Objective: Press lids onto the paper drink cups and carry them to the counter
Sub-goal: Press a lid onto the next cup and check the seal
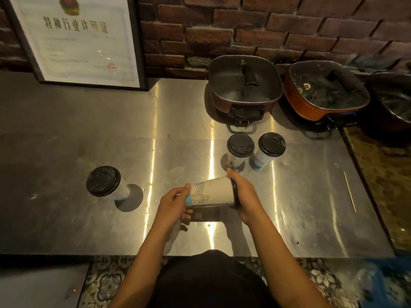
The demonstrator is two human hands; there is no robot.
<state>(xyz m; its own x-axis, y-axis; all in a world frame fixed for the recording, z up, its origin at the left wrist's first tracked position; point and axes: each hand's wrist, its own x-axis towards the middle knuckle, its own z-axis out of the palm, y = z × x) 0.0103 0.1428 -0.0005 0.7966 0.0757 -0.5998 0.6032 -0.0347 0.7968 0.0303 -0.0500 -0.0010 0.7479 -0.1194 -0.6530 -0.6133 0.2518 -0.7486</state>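
Between the two hands, above the steel counter (pixel 89 134), a paper cup (pixel 213 192) is held on its side, its black lid (pixel 235 192) turned to the right. The base end of the cup is gripped by the curled fingers (pixel 185 189) of the left hand (pixel 173 204); the lidded end is covered by the right hand (pixel 243 196), whose palm is laid flat against the lid and whose thumb is hooked over the rim.

Just beyond the right fingertips, two lidded cups are set upright on the counter, the nearer cup (pixel 239 150) close to the thumb tip and the farther cup (pixel 268 150) just beside it to the right. Well to the left of the left fingers, a fourth lidded cup (pixel 106 183) is set upright and apart from the others. To the right of the right hand, a thin stick (pixel 349 191) is seen lying on the counter. Farther back, past the two cups, lidded electric pots (pixel 244 85) are lined against the brick wall (pixel 266 23), and a framed certificate (pixel 75 38) is leaned at the left.
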